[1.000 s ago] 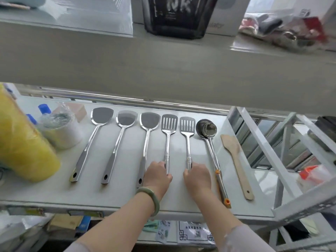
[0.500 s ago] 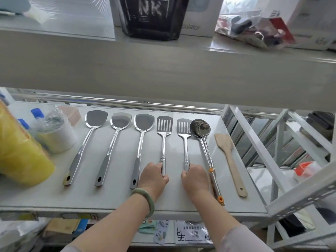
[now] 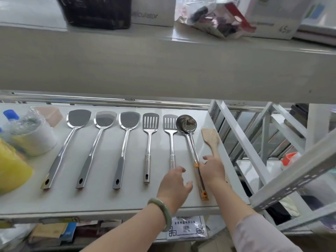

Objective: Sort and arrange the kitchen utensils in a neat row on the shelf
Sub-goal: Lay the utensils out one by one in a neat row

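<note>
Now right hand (image 3: 211,170) fingers spread at ladle (image 3: 192,151) handle, left hand (image 3: 174,184) open beside; stiff, slick steel, bowl-heavy, grip orange-banded handle.

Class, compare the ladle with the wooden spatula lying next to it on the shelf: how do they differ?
The ladle is shiny metal with a round bowl; the wooden spatula is pale, matt and flat-bladed. The ladle's handle has orange trim; the wooden spatula's is plain. The ladle's head reaches further back. Both lie flat, handles toward the person.

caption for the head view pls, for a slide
Both hands reach the ladle in a row of seven utensils on a white shelf.
</note>
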Tool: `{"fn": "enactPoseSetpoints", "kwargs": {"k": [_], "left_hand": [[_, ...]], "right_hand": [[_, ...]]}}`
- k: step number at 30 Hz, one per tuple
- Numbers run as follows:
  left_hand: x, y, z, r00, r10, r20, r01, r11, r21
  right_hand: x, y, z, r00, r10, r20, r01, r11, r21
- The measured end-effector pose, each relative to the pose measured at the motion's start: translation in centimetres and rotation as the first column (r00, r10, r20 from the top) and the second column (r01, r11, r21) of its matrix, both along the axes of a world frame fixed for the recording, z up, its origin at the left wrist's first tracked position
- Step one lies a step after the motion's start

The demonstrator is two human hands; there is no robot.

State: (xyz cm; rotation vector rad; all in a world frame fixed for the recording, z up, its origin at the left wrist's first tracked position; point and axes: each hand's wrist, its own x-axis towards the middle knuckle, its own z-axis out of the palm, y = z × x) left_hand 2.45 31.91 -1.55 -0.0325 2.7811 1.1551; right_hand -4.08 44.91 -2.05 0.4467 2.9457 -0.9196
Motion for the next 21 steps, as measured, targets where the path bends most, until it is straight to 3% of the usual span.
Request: {"fn": "enactPoseSetpoints", "kwargs": {"k": [10, 21], "left_hand": [[-0.2, 4.6, -0.5, 0.989, 0.047, 0.140, -0.036, 0.996, -0.082], [-1.6, 4.4, -0.7, 0.989, 0.125, 0.085, -0.115, 0.988, -0.108]], "right_hand": [[-2.5, 0.0, 0.1, 0.993, 0.042, 0.110, -0.041, 0.999, -0.010], [-1.0, 2.1, -0.8, 0.990, 0.103, 0.093, -0.107, 0.993, 0.043]]}}
